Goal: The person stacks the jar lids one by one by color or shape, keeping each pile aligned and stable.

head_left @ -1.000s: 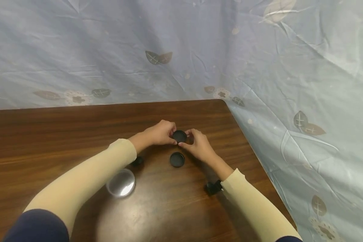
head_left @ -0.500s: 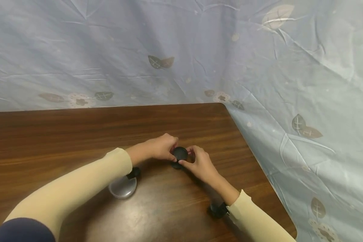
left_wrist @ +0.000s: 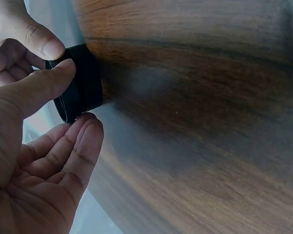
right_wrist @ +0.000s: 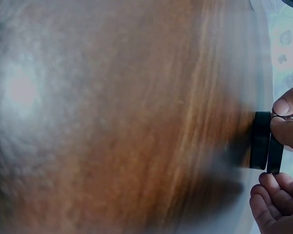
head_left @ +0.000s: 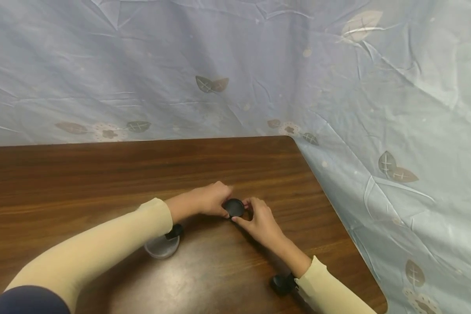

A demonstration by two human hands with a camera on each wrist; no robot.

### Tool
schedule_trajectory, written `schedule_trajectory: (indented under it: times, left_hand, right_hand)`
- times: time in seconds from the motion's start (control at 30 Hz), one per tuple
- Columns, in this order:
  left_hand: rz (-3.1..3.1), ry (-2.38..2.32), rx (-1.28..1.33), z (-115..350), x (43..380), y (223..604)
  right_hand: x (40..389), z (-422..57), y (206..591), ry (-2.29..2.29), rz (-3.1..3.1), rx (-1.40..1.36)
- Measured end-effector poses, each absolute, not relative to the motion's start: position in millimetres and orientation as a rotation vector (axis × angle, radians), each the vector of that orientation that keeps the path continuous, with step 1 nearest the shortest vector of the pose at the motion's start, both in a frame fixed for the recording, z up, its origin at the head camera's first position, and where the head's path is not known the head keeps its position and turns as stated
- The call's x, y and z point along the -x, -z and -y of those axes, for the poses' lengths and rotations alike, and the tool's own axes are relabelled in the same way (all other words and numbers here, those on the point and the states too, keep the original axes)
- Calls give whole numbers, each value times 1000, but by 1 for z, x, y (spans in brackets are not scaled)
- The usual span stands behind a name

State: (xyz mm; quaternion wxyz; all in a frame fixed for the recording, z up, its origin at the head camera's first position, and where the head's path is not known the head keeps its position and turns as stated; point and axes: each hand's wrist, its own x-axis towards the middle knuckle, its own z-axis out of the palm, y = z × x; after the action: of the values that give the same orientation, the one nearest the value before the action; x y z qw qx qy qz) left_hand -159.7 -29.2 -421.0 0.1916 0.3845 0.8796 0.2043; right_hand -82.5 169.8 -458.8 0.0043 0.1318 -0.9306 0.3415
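Observation:
A shallow round black cap (head_left: 234, 208) with a raised rim is between my two hands in the head view. My left hand (head_left: 213, 199) holds its left side; my right hand (head_left: 261, 221) pinches its right side. In the left wrist view both thumbs press the rim of the black cap (left_wrist: 83, 83), and my left fingers (left_wrist: 63, 156) curl at its lower edge. The right wrist view has the held cap (right_wrist: 275, 152) against a second black round piece (right_wrist: 260, 141) on the table side, slightly offset. From the head view that second piece is hidden.
A clear round disc (head_left: 162, 247) lies on the brown wooden table (head_left: 204, 279), partly under the left forearm. Black wrist cameras sit at the left wrist (head_left: 175, 231) and right wrist (head_left: 281, 284). Patterned cloth (head_left: 161, 65) hangs behind the table and along its right side.
Both hands have brought the held cap nearer to me, over the second black piece, which lay in view on the table a second ago and is now covered. The head view has shifted slightly.

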Motion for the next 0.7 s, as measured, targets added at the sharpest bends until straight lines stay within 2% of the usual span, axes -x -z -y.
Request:
schedule_trajectory:
  times: [0.7]
  left_hand:
    - [-2488,-600,-1096,29,155,424]
  right_hand:
    - [78,-170,460,-1025,2927,-411]
